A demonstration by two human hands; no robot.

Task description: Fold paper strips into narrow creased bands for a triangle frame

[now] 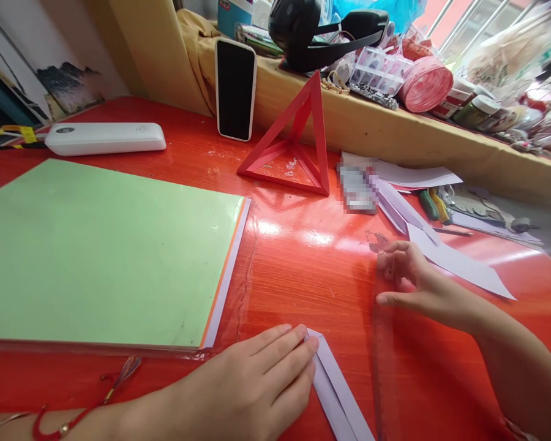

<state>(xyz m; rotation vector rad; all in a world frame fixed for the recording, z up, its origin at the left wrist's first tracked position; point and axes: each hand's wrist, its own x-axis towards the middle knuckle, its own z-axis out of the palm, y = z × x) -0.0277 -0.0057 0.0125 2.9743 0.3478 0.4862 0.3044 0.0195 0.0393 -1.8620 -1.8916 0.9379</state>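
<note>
My left hand (266, 373) lies with its fingers together over the upper end of a folded lavender paper strip (337, 392), pressing it on the red table. The strip runs down to the bottom edge of the view, with a fold line along its length. To the right, my right hand (413, 282) holds a clear plastic ruler (386, 373) near its far end, thumb and fingers curled at its edge. The ruler is see-through and hard to make out against the table. Beyond my hands stands a red paper pyramid frame (319, 135).
A stack of green paper (105, 251) covers the table's left side. A phone (236, 90) leans against the ledge, beside a white power strip (105, 138). Lavender paper pieces (459, 260) and green-yellow handled pliers (434, 205) lie at right. Clutter, including a black headset (298, 30), fills the ledge.
</note>
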